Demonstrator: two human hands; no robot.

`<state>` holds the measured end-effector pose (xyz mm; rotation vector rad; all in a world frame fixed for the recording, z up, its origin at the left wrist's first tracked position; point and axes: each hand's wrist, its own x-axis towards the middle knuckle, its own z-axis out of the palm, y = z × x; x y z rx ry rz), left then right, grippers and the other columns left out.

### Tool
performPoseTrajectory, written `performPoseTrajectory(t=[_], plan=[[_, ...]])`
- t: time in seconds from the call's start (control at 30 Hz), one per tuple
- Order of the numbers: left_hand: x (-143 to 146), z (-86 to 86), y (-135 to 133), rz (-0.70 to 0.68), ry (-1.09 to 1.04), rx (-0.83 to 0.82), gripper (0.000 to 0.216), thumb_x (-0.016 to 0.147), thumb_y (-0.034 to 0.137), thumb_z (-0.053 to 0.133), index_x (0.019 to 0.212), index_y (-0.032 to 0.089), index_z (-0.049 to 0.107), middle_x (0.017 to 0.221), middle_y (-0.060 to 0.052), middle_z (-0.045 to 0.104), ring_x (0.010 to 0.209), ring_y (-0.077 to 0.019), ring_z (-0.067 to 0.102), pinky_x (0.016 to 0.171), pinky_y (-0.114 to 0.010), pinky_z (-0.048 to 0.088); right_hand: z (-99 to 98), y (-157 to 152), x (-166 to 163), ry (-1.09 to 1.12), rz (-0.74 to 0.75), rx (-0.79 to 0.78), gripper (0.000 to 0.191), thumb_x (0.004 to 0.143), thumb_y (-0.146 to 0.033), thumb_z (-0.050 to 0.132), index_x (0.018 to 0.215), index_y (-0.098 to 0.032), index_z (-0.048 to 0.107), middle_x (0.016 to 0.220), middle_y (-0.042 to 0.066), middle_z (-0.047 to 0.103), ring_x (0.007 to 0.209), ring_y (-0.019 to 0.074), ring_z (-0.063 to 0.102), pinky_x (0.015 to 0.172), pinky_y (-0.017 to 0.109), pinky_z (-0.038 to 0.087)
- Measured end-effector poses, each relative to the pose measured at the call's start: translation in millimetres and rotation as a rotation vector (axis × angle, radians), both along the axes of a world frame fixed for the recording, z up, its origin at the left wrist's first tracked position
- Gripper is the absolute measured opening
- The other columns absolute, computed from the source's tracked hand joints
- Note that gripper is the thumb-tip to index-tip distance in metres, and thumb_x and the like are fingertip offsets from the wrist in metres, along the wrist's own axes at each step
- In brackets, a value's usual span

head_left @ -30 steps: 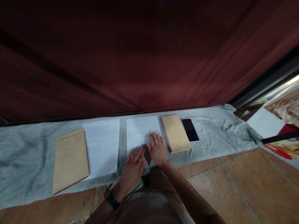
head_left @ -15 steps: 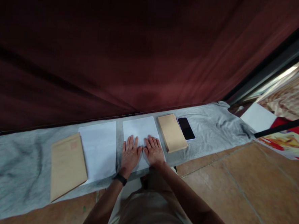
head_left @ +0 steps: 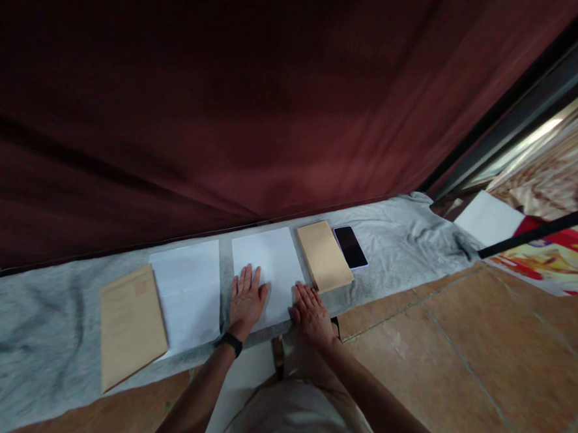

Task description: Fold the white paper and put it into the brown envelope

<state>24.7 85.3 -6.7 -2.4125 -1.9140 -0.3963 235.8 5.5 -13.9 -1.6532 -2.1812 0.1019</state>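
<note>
My left hand (head_left: 246,299) lies flat, fingers stretched out, on the near left part of a white sheet of paper (head_left: 271,266). My right hand (head_left: 312,313) rests open at the sheet's near right corner, fingers extended, close to a brown envelope (head_left: 324,255). The sheet lies on a grey cloth (head_left: 31,338) spread along the floor. A second white sheet (head_left: 187,287) lies to the left of my left hand, and another brown envelope (head_left: 130,321) lies beyond it. A dark band sits on my left wrist.
A black phone (head_left: 350,246) lies face up right of the nearer envelope. A dark red curtain (head_left: 237,109) hangs behind the cloth. Brown floor tiles (head_left: 481,359) spread to the right, with a white sheet (head_left: 489,217) and colourful printed material (head_left: 550,262) at the far right.
My left hand moved up onto the sheet and then stayed flat there. My right hand slid from the sheet's middle back and right to its near right corner.
</note>
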Motion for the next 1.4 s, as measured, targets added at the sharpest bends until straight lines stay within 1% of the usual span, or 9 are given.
performPoseTrajectory(t=[0.23,0.47,0.77,0.87,0.97,1.03,1.17,1.3,1.4], plan=[[-0.2,3.7,0.1,-0.018,-0.032,0.003,0.058,0.102,0.042,0.037,0.149,0.010,0.047,0.159,-0.021,0.039,0.151,-0.0312,0.033,0.122,-0.056,0.027,-1.0,-34.7,18.4,0.016,0.012,-0.020,0.059,0.102,-0.030,0.044,0.157,-0.012,0.034,0.158,0.014,0.044,0.147,0.0267,0.040,0.121,0.050,0.035],[-0.3,1.2,-1.9,-0.016,-0.052,0.028,0.058,0.102,0.044,0.038,0.148,0.011,0.048,0.159,-0.020,0.040,0.150,-0.0317,0.034,0.121,-0.056,0.029,-5.1,-39.0,19.8,0.001,0.036,0.020,0.060,0.102,-0.029,0.042,0.157,-0.010,0.032,0.160,0.015,0.041,0.149,0.0278,0.036,0.121,0.051,0.034],[-1.1,7.8,-3.4,-0.029,-0.061,0.055,0.052,0.101,0.037,0.041,0.144,0.010,0.052,0.156,-0.021,0.045,0.149,-0.0309,0.036,0.122,-0.056,0.027,-8.2,-40.5,17.9,-0.021,0.023,0.103,0.060,0.103,-0.032,0.041,0.158,-0.011,0.029,0.157,0.016,0.045,0.147,0.0269,0.039,0.120,0.051,0.037],[9.9,11.9,-18.9,-0.150,-0.075,0.071,0.050,0.102,0.031,0.038,0.147,0.011,0.049,0.159,-0.018,0.042,0.150,-0.0288,0.035,0.121,-0.055,0.031,-11.9,-40.4,16.8,-0.018,0.007,0.120,0.060,0.104,-0.031,0.040,0.159,-0.011,0.028,0.157,0.016,0.045,0.148,0.0263,0.039,0.121,0.050,0.036],[28.0,14.1,-50.3,-0.391,-0.060,0.021,0.049,0.102,0.030,0.039,0.149,0.019,0.046,0.158,-0.011,0.045,0.148,-0.0241,0.039,0.121,-0.051,0.035,-12.2,-40.8,15.9,-0.008,0.003,0.125,0.061,0.104,-0.031,0.039,0.160,-0.011,0.026,0.158,0.016,0.043,0.148,0.0258,0.039,0.122,0.050,0.035],[33.9,12.4,-71.7,-0.466,-0.020,-0.006,0.049,0.102,0.035,0.044,0.149,0.021,0.047,0.157,-0.010,0.047,0.147,-0.0250,0.042,0.120,-0.053,0.037,-11.5,-41.2,15.6,-0.002,0.002,0.126,0.062,0.103,-0.031,0.039,0.160,-0.011,0.025,0.158,0.016,0.043,0.148,0.0257,0.039,0.122,0.050,0.035],[14.3,5.0,-93.1,-0.441,0.021,0.005,0.046,0.102,0.030,0.045,0.146,0.020,0.050,0.155,-0.010,0.050,0.145,-0.0250,0.044,0.118,-0.049,0.042,-12.2,-41.5,15.1,-0.006,0.000,0.112,0.063,0.102,-0.029,0.040,0.160,-0.011,0.025,0.157,0.015,0.045,0.147,0.0263,0.041,0.122,0.050,0.034],[-19.5,1.6,-94.8,-0.337,0.007,0.014,0.046,0.102,0.029,0.043,0.146,0.017,0.051,0.154,-0.012,0.051,0.144,-0.0238,0.046,0.115,-0.044,0.045,-14.3,-39.8,13.9,-0.014,-0.017,0.095,0.059,0.101,-0.028,0.043,0.157,-0.009,0.033,0.154,0.018,0.048,0.145,0.0286,0.042,0.121,0.051,0.034],[-27.9,3.8,-95.0,-0.294,0.017,0.004,0.046,0.101,0.026,0.042,0.145,0.018,0.052,0.152,-0.011,0.052,0.141,-0.0241,0.049,0.113,-0.043,0.047,-10.9,-34.6,11.7,-0.004,-0.006,0.101,0.057,0.099,-0.025,0.044,0.153,-0.007,0.039,0.151,0.020,0.051,0.144,0.0305,0.044,0.120,0.054,0.034]])
